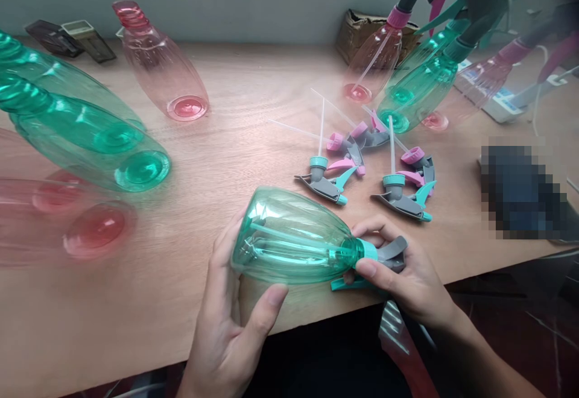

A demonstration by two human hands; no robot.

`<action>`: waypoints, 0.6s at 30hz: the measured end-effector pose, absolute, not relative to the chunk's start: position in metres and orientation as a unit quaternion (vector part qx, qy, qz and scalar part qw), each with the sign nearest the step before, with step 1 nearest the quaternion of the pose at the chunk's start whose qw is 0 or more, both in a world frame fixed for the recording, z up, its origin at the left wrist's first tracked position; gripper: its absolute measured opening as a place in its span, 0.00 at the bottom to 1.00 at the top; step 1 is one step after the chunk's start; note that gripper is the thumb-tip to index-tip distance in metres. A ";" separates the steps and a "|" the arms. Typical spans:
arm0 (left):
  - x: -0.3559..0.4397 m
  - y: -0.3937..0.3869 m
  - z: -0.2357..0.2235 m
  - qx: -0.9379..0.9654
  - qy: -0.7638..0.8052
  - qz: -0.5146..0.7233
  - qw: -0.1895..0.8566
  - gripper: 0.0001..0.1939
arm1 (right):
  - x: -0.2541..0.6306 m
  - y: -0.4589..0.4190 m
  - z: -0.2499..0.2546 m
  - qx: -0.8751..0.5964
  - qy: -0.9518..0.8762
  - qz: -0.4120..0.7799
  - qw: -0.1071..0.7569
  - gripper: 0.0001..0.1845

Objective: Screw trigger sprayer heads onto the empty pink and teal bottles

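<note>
A clear green spray bottle (294, 235) lies sideways in the air over the table's front edge, its base to the left. My right hand (402, 271) pinches the turquoise collar (367, 249) at the bottle's neck between thumb and fingers. The grey spray head (392, 253) sits at the neck, partly hidden by that hand, with its turquoise trigger (348, 284) pointing down. Around the bottle's base is my left hand (239, 313), its fingers behind the base and its thumb near the lower side. A straw shows inside the bottle.
Loose spray heads (323, 181) with straws lie beyond the bottle. Several bottles with heads fitted stand at the back right, including a green one (420, 90). Headless green bottles (90, 138) and pink bottles (163, 69) stand left. A pixelated dark object (520, 190) is at right.
</note>
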State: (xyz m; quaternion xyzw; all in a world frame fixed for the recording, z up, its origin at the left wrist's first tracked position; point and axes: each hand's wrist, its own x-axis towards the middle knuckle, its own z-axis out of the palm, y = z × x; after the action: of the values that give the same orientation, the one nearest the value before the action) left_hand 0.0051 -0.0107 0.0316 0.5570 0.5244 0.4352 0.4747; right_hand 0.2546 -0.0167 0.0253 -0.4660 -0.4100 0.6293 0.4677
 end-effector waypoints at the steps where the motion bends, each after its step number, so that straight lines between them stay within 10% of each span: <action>1: 0.005 -0.011 0.031 0.560 0.525 0.433 0.473 0.34 | 0.255 -0.016 0.026 -0.468 -0.411 0.628 0.467 0.14; 18: 0.007 -0.008 0.036 0.547 0.525 0.435 0.486 0.33 | 0.254 -0.014 0.029 -0.482 -0.406 0.626 0.460 0.14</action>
State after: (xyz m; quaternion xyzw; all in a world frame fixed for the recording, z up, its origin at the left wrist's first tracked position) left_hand 0.0074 -0.0083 0.0358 0.5466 0.5254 0.4350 0.4858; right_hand 0.2539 -0.0143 0.0294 -0.4817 -0.4061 0.6257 0.4599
